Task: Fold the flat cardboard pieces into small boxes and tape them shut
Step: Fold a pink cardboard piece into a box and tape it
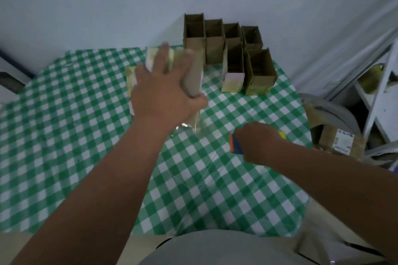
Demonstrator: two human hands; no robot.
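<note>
A: Where is the box being worked on?

B: Far side of the table's green-checked cloth (64, 135), under the left hand (163, 90). It is a folded cardboard box (195, 75), brown, with its long face turned toward the camera. The left hand's fingers spread over the top and the thumb hooks round the near lower corner, so it grips the box. Flat cardboard pieces (131, 79) lie just behind and to the left of it, partly hidden by the hand.

A: And the right hand (258, 142)?

B: Curled round a tape dispenser (235, 144), blue with an orange edge and a bit of yellow showing past the knuckles. A clear strip of tape (189, 129) seems to run from the box's lower end toward it, though blur makes that hard to confirm.

A: How should the taping go?

B: I'd say keep the left hand pressing the flaps closed, pull the tape taut and low along the seam, then cut it off and smooth the end down so nothing lifts.

A: Any finished ones?

B: Six open-topped boxes (230, 49) stand clustered against the wall (107, 6), well clear of both hands.
</note>
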